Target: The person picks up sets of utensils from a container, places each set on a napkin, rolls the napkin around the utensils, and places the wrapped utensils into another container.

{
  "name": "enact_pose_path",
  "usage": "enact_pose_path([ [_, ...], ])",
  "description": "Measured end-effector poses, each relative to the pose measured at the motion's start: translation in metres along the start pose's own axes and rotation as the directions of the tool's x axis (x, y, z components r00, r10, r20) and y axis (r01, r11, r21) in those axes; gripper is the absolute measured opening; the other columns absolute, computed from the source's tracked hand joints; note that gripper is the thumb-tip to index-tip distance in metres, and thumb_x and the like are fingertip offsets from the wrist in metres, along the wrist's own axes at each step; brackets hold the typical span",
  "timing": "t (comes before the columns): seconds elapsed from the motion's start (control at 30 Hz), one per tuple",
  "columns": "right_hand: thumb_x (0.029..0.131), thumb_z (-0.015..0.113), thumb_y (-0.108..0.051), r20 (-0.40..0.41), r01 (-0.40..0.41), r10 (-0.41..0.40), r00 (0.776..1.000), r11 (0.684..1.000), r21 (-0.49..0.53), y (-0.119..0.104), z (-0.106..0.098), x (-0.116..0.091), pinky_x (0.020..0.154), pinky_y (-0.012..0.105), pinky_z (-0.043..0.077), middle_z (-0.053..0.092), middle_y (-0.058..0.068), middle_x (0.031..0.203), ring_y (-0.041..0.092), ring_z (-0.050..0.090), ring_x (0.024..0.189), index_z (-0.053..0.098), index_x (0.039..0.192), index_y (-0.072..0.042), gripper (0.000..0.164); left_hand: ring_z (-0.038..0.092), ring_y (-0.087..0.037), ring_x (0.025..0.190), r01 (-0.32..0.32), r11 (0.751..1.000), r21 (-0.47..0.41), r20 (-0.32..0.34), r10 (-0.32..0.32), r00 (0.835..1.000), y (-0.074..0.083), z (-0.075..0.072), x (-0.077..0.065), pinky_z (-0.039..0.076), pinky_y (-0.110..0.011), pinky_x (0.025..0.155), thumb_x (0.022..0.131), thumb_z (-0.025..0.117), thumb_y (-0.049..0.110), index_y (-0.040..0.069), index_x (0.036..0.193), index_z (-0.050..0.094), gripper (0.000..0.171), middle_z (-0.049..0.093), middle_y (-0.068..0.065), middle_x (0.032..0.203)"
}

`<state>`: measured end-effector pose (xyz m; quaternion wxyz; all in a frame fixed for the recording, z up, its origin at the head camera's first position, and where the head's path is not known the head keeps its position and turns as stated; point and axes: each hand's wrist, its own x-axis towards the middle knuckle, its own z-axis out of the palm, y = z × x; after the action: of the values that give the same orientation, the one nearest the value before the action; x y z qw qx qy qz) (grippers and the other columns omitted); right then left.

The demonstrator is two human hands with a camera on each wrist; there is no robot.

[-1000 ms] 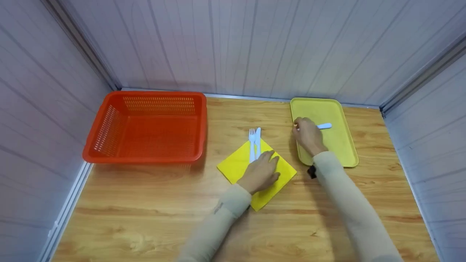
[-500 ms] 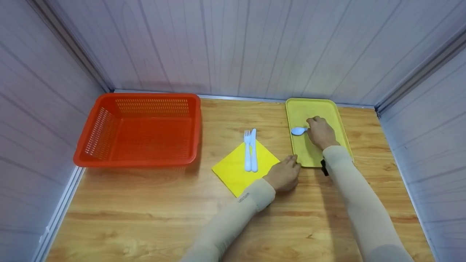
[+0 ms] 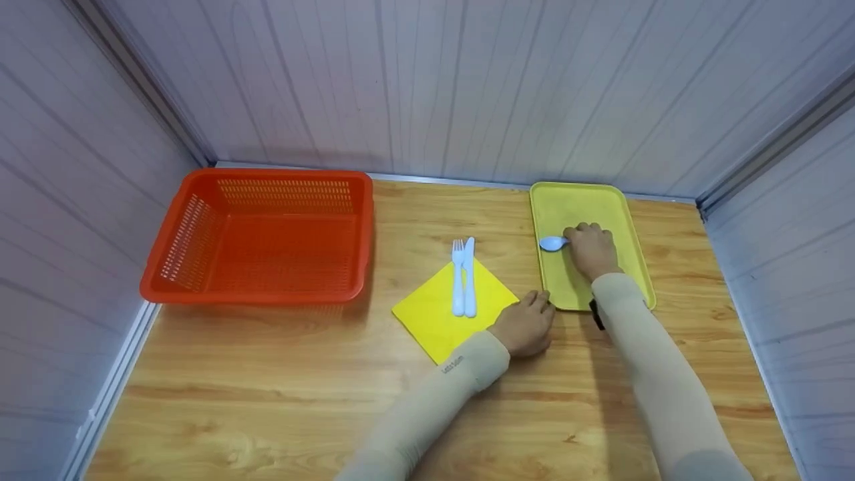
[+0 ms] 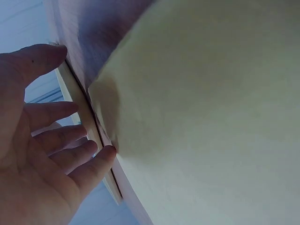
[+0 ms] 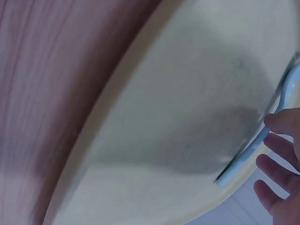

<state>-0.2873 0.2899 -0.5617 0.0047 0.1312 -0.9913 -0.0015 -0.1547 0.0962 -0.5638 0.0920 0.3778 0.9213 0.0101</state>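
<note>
My right hand (image 3: 593, 252) reaches over the yellow tray (image 3: 578, 202) and pinches the handle of a pale blue spoon (image 3: 552, 244) between thumb and index finger. The spoon lies crosswise in the tray, its bowl near the left rim. In the right wrist view the spoon handle (image 5: 243, 157) is low over the tray surface. My left hand (image 3: 524, 326) rests at the right corner of a yellow napkin (image 3: 427, 314), fingers extended towards the tray's near-left corner. In the left wrist view its little finger touches the napkin edge. A fork (image 3: 457, 280) and knife (image 3: 469, 287) lie side by side across the napkin.
An orange-red plastic basket (image 3: 254, 295) stands at the back left of the wooden table (image 3: 280, 387). Pale panel walls (image 3: 414, 87) enclose the back and both sides. The tray sits near the back wall on the right.
My left hand has moved right from the fork and knife to the napkin's right corner. My right hand has shifted right from the spoon's bowl end to its handle, uncovering the bowl.
</note>
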Motion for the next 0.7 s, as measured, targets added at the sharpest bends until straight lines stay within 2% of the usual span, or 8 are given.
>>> enact_pose_path([
  [0.17, 0.099, 0.057, 0.002, 0.004, 0.029, -0.029, 1.0, 0.998, -0.047, 0.002, 0.002, -0.002, 0.096, 0.065, 0.041, 0.065, 0.026, 0.113, 0.045, 0.058, 0.107, 0.064, 0.116, 0.001, 0.019, 0.032, -0.025, 0.144, 0.004, 1.0, -0.016, -0.005, -0.004, 1.0, -0.001, 0.0, -0.001, 0.037, -0.031, 0.11, 0.103, 0.05, 0.04, 0.01, 0.151, 0.043, 0.058, 0.034, -0.009, 0.158],
  [0.33, 0.096, 0.059, 0.007, -0.014, 0.052, -0.053, 0.999, 0.996, -0.075, -0.004, -0.005, -0.006, 0.104, 0.069, 0.03, 0.063, 0.027, 0.117, 0.046, 0.056, 0.113, 0.058, 0.122, 0.001, 0.027, 0.033, -0.026, 0.144, -0.007, 0.999, -0.054, -0.044, 0.004, 0.999, -0.004, -0.001, -0.004, 0.036, -0.032, 0.111, 0.101, 0.053, 0.037, 0.008, 0.15, 0.045, 0.057, 0.036, -0.01, 0.157],
  [0.4, 0.095, 0.06, 0.007, -0.058, 0.066, -0.071, 0.996, 0.995, -0.078, -0.008, -0.009, -0.008, 0.103, 0.068, 0.032, 0.063, 0.027, 0.115, 0.046, 0.057, 0.111, 0.057, 0.122, 0.0, 0.027, 0.034, -0.027, 0.143, -0.005, 0.997, -0.079, -0.059, 0.001, 0.998, -0.005, -0.003, -0.007, 0.034, -0.032, 0.112, 0.101, 0.054, 0.036, 0.007, 0.149, 0.045, 0.057, 0.038, -0.011, 0.156],
  [0.5, 0.096, 0.06, 0.006, -0.168, 0.091, -0.101, 0.98, 0.994, -0.068, -0.016, -0.017, -0.011, 0.1, 0.065, 0.038, 0.063, 0.026, 0.108, 0.045, 0.059, 0.104, 0.058, 0.117, 0.001, 0.021, 0.036, -0.027, 0.143, -0.001, 0.993, -0.115, -0.079, -0.008, 0.997, -0.009, -0.006, -0.014, 0.031, -0.032, 0.113, 0.1, 0.056, 0.035, 0.006, 0.148, 0.046, 0.057, 0.041, -0.012, 0.154],
  [0.6, 0.097, 0.059, 0.003, -0.271, 0.112, -0.117, 0.955, 0.993, -0.034, -0.026, -0.025, -0.017, 0.091, 0.061, 0.045, 0.062, 0.026, 0.099, 0.044, 0.06, 0.094, 0.058, 0.111, 0.003, 0.013, 0.038, -0.028, 0.141, 0.01, 0.989, -0.144, -0.097, -0.024, 0.995, -0.015, -0.01, -0.026, 0.03, -0.032, 0.114, 0.101, 0.056, 0.035, 0.005, 0.147, 0.048, 0.056, 0.044, -0.013, 0.151],
  [0.7, 0.099, 0.059, 0.0, -0.329, 0.123, -0.118, 0.937, 0.992, -0.007, -0.038, -0.032, -0.024, 0.08, 0.058, 0.05, 0.06, 0.026, 0.092, 0.043, 0.061, 0.084, 0.058, 0.107, 0.006, 0.01, 0.041, -0.027, 0.139, 0.027, 0.987, -0.159, -0.11, -0.045, 0.993, -0.022, -0.014, -0.041, 0.03, -0.032, 0.114, 0.102, 0.055, 0.037, 0.005, 0.145, 0.05, 0.054, 0.047, -0.013, 0.149],
])
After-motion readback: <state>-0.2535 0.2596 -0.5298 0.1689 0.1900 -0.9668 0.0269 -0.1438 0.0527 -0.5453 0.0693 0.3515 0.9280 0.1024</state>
